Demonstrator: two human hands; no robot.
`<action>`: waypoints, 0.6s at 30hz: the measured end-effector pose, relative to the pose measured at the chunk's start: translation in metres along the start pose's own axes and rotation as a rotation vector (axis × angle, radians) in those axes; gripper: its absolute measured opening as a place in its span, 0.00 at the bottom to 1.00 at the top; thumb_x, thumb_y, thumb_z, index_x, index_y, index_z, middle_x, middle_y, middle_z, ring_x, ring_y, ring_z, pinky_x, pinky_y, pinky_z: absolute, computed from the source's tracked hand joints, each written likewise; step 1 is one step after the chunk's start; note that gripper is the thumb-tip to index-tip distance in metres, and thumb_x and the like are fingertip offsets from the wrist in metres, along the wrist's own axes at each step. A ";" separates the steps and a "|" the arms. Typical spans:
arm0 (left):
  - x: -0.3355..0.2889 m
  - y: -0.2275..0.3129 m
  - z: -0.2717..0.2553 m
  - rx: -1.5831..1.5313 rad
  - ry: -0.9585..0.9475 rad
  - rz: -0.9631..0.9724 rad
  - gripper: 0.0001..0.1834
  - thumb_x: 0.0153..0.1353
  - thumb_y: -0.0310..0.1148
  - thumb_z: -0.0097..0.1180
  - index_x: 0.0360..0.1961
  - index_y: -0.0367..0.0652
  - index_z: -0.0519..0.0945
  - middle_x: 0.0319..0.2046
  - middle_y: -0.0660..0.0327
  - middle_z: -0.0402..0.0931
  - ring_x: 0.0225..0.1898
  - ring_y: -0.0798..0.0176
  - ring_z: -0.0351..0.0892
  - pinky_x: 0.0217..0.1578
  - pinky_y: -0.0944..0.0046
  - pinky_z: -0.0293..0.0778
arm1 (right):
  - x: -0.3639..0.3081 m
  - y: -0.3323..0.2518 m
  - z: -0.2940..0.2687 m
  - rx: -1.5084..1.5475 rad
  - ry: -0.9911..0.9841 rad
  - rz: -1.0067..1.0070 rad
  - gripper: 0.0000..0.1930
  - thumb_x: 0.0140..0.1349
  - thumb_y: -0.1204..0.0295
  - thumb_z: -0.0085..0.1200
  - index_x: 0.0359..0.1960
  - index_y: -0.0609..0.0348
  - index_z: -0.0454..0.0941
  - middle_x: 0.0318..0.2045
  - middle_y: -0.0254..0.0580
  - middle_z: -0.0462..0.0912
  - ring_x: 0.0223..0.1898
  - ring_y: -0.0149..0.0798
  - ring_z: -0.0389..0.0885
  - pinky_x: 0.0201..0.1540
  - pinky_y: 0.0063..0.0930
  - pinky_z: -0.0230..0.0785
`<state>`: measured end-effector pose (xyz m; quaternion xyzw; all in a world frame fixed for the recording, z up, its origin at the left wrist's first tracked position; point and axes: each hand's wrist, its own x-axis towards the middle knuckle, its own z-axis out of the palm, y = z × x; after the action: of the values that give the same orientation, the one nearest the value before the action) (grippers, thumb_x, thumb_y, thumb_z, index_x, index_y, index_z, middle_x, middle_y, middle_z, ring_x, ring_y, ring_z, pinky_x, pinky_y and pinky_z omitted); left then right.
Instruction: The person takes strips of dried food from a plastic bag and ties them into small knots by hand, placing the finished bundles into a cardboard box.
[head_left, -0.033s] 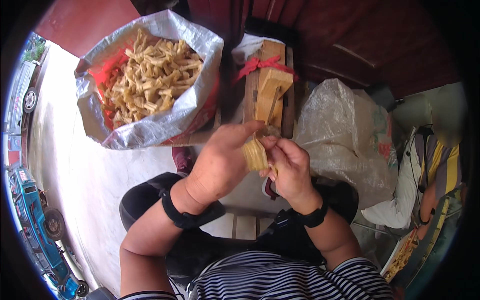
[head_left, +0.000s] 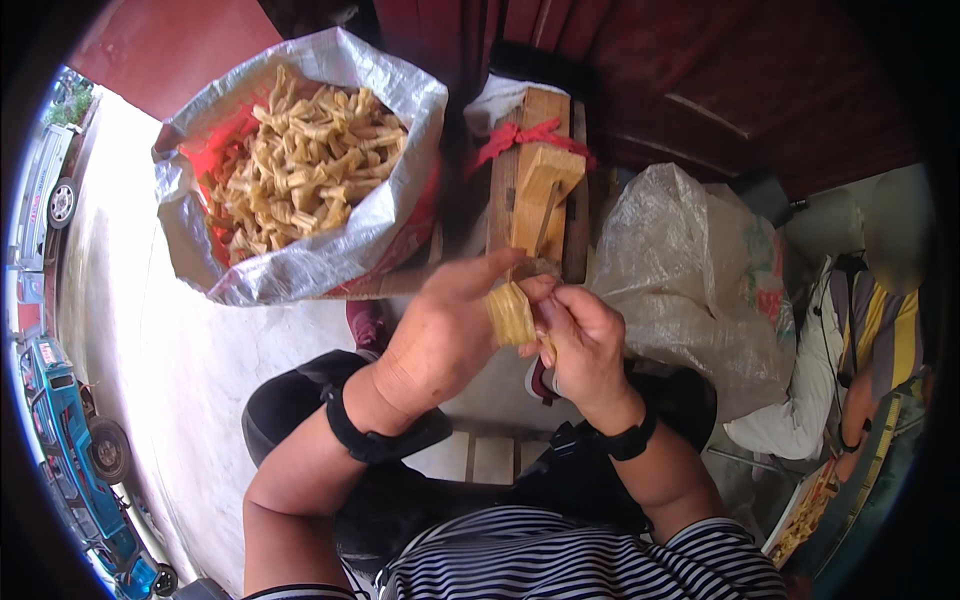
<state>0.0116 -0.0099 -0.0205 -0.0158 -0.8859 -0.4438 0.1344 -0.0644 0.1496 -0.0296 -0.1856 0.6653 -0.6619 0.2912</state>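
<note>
Striped shirt point(head_left: 520, 556), black wristbands point(head_left: 630, 438)

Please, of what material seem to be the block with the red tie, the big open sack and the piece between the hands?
Block: most likely bare wood; pale brown, matt, squared edges.
Sack: probably plastic; silvery, shiny, creased.
Held piece: yellowish, slightly glossy, ridged; perhaps a dried plant or food sheet, but I cannot be sure.

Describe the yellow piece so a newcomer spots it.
Start at the big silver sack, upper left. To its lower right, the left hand and right hand flank the yellow piece. It's a lone creased band, unlike the tan pieces heaped in the sack.
</note>
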 end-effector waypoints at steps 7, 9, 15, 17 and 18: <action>0.000 0.008 -0.003 0.258 -0.173 -0.070 0.15 0.50 0.24 0.58 0.42 0.41 0.81 0.50 0.55 0.76 0.51 0.51 0.76 0.51 0.55 0.71 | 0.004 0.005 -0.015 -0.405 -0.189 -0.353 0.09 0.63 0.70 0.53 0.36 0.65 0.76 0.23 0.44 0.80 0.24 0.41 0.81 0.27 0.30 0.72; -0.004 0.013 0.006 0.375 -0.134 -0.067 0.11 0.47 0.25 0.57 0.35 0.41 0.81 0.51 0.57 0.75 0.52 0.55 0.75 0.55 0.51 0.66 | 0.007 0.012 -0.007 -0.599 -0.174 -0.488 0.10 0.59 0.66 0.55 0.30 0.59 0.74 0.22 0.46 0.77 0.24 0.53 0.77 0.26 0.40 0.69; 0.000 0.014 0.006 0.294 -0.161 0.053 0.12 0.48 0.23 0.58 0.36 0.40 0.82 0.47 0.61 0.75 0.54 0.58 0.73 0.56 0.49 0.63 | 0.005 0.014 -0.012 -0.642 -0.207 -0.233 0.09 0.59 0.67 0.51 0.31 0.61 0.75 0.23 0.47 0.79 0.27 0.51 0.79 0.27 0.40 0.69; -0.001 0.009 -0.001 -0.040 -0.104 0.054 0.09 0.51 0.19 0.57 0.36 0.35 0.82 0.44 0.59 0.75 0.51 0.55 0.75 0.54 0.52 0.64 | 0.008 0.009 -0.012 -0.234 -0.253 -0.001 0.13 0.65 0.64 0.47 0.34 0.63 0.78 0.25 0.45 0.82 0.26 0.40 0.81 0.27 0.32 0.67; 0.000 0.015 -0.009 -0.345 -0.105 -0.111 0.07 0.55 0.18 0.56 0.36 0.31 0.81 0.44 0.56 0.75 0.50 0.55 0.75 0.54 0.56 0.65 | 0.007 0.001 -0.011 -0.049 -0.316 0.152 0.15 0.66 0.62 0.46 0.34 0.63 0.78 0.24 0.42 0.81 0.25 0.36 0.78 0.27 0.29 0.66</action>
<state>0.0157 -0.0081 -0.0033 -0.0128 -0.8020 -0.5943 0.0585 -0.0769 0.1539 -0.0319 -0.2436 0.6392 -0.5842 0.4367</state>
